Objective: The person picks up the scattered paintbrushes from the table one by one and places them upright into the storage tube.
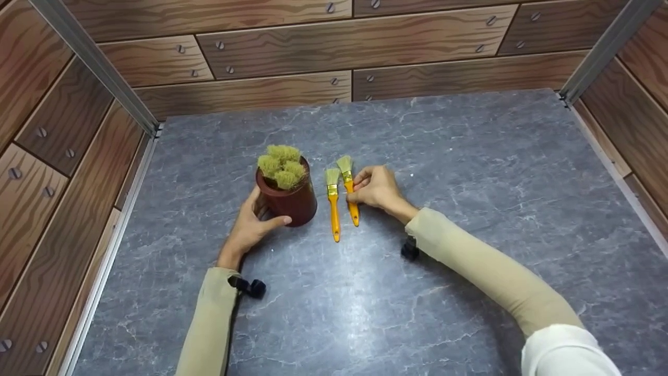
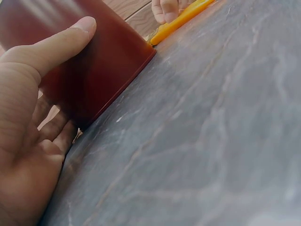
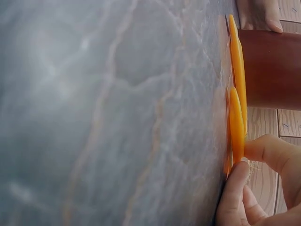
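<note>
A dark red cylindrical cup (image 1: 292,206) stands upright on the table, with several yellow-green bristle tufts (image 1: 283,166) rising above its rim. Whatever lies below those tufts is hidden inside. My left hand (image 1: 247,224) grips the cup from its left side, thumb across the front, fingers behind, as the left wrist view also shows. To the right of the cup lie two paintbrushes with orange handles, bristles pointing away from me. Thumb and fingertips of my right hand (image 1: 380,188) pinch the handle of the right paintbrush (image 1: 355,213). The left paintbrush (image 1: 335,216) lies untouched between it and the cup.
The grey marbled table (image 1: 443,141) is bordered by wood-patterned walls (image 1: 292,47) at the back and both sides. Metal posts (image 1: 99,68) stand at the back corners. A small black device (image 1: 253,287) sits on the left wrist, another (image 1: 410,249) at the right.
</note>
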Motion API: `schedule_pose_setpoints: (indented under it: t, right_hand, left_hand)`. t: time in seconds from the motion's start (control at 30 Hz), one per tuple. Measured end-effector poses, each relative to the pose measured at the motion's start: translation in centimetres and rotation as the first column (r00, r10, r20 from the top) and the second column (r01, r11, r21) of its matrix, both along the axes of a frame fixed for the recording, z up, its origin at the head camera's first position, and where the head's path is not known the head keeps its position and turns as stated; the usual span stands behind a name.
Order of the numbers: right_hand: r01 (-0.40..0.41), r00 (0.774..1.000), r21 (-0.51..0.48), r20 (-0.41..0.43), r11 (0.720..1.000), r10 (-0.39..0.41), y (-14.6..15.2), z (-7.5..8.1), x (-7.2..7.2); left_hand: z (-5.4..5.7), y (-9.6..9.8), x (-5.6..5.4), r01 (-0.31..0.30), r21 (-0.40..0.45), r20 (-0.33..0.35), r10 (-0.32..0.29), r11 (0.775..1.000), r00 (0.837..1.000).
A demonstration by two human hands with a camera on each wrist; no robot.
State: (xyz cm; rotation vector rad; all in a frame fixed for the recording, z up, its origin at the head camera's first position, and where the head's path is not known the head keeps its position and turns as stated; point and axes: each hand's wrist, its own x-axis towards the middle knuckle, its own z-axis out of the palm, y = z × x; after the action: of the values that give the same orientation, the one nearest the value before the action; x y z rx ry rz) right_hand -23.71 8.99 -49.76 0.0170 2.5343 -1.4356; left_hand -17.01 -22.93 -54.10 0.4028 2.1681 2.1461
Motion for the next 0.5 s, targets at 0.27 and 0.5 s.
schedule_pose_setpoints:
  t: [0.27,0.5]
  right_hand:
    - [-0.009,1.000,0.066,0.024,0.998,0.007,0.08,-0.04,0.04]
    - [-0.027,0.998,-0.052,0.059,0.998,0.030,0.65,-0.31,-0.18]
  left_hand:
    - [-0.12,0.00,0.15,-0.011,-0.014,0.011,0.011,1.000,1.000]
    - [-0.07,0.04,0.05,-0.019,-0.011,0.003,0.019,1.000,1.000]
